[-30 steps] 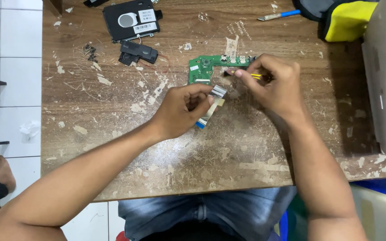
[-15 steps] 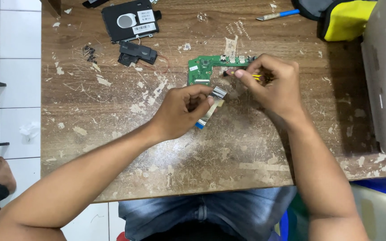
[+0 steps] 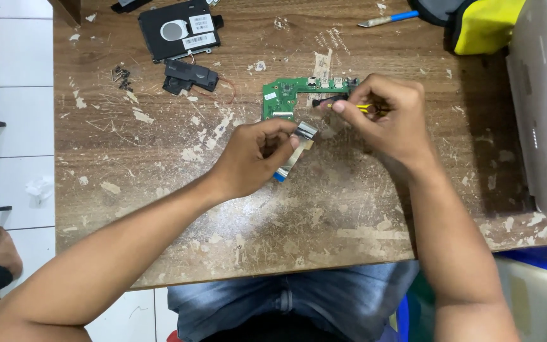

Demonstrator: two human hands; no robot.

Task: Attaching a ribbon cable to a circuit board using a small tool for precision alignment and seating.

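electronics repair workshop: scarred workbench [image 3: 159, 209], circuit board [image 3: 283, 95]

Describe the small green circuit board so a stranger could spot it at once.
On the worn, paint-flecked wooden table, look toward the far middle, just beyond the left hand and beside the right hand. There lies the small green circuit board, L-shaped with metal ports along its far edge, the only green thing among black parts.

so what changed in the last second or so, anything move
Almost nothing. The right hand shifted its grip slightly on the yellow-handled tool at the green circuit board. The left hand kept pinching the flat ribbon cable; the board and black parts stayed put.
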